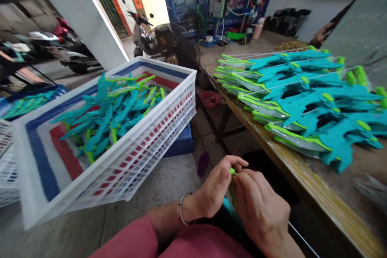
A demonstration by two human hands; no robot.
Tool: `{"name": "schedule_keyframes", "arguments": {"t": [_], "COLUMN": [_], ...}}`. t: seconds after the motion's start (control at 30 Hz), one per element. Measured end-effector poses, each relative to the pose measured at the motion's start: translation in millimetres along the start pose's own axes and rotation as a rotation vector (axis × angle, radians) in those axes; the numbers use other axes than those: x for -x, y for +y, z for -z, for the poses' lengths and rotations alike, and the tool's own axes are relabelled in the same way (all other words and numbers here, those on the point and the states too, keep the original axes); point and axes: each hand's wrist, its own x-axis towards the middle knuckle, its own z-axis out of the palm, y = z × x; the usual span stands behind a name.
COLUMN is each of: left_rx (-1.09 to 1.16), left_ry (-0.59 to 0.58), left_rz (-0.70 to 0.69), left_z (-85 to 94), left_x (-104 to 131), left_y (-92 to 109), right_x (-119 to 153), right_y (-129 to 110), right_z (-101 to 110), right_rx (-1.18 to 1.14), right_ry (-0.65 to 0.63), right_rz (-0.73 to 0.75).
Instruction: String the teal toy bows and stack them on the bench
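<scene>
Pinching a green-and-teal piece between left grip and right grip, both closed, teal end below them

Left hand and right hand close together, low over the lap; fingers of both pinch a green piece, mostly hidden. Bracelet on left wrist. White cord runs beside right wrist. To the right: table, bearing rows of teal-and-green toys. To the left: white crate, striped lining, jumbled heap of similar toys. Behind: scooter, fan. Co-worker's hand near table's far side.
</scene>
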Motion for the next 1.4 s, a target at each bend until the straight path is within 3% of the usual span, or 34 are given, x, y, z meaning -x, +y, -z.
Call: {"name": "schedule_keyframes", "arguments": {"t": [0.1, 0.17, 0.3, 0.37, 0.43, 0.5, 0.7, 0.77, 0.87, 1.0, 1.1, 1.23, 1.4], "left_rx": [-0.087, -0.105, -0.061, -0.044, -0.027, -0.021, -0.067, -0.086, -0.07, -0.009, 0.049, 0.079, 0.009], "left_ry": [0.008, -0.01, -0.086, -0.072, -0.028, 0.01, 0.098, 0.088, 0.041, -0.05, -0.106, -0.143, -0.056], "left_rz": [-0.074, -0.083, -0.108, -0.165, -0.182, -0.142, -0.103, -0.115, -0.106, -0.082, -0.07, -0.068, -0.038], "left_z": [1.9, 3.7, 9.8, 12.8, 15.0, 15.9, 13.7, 12.8, 12.8, 15.3, 18.3, 21.5, 18.6], "left_x": [-5.2, -8.0, -10.5, -10.1, -8.7, -6.5, -3.2, -4.1, -6.3, -10.3, -14.5, -19.1, -17.1], "left_y": [1.1, 0.7, -0.5, 1.1, 3.6, 5.1, 2.7, 3.1, 4.8, 5.0, 2.4, -2.4, -6.9], "right_x": [-7.6, -15.0, -30.8, -35.0, -34.4, -29.3, -14.6, -15.0, -16.0, -14.0, -11.1, -6.4, -3.3], "right_y": [3.9, 5.4, 6.3, 5.3, 4.1, 2.7, -5.8, -6.3, -2.0, 5.4, 8.7, 13.6, 16.7], "right_z": [3.1, 16.2, 52.6, 59.7, 55.3, 44.4, 26.3, 26.8, 26.0, 19.0, 11.5, 3.2, 6.1], "right_rx": [-0.093, -0.192, -0.353, -0.39, -0.43, -0.469, -0.502, -0.537, -0.681, -1.091, -1.306, -1.322, -1.033], "right_ry": [0.031, 0.044, 0.172, 0.264, 0.28, 0.216, 0.015, -0.005, -0.015, -0.097, -0.103, -0.085, -0.044], "right_rz": [-0.006, -0.066, -0.321, -0.419, -0.483, -0.499, -0.284, -0.3, -0.474, -0.833, -0.968, -0.956, -0.653]}}
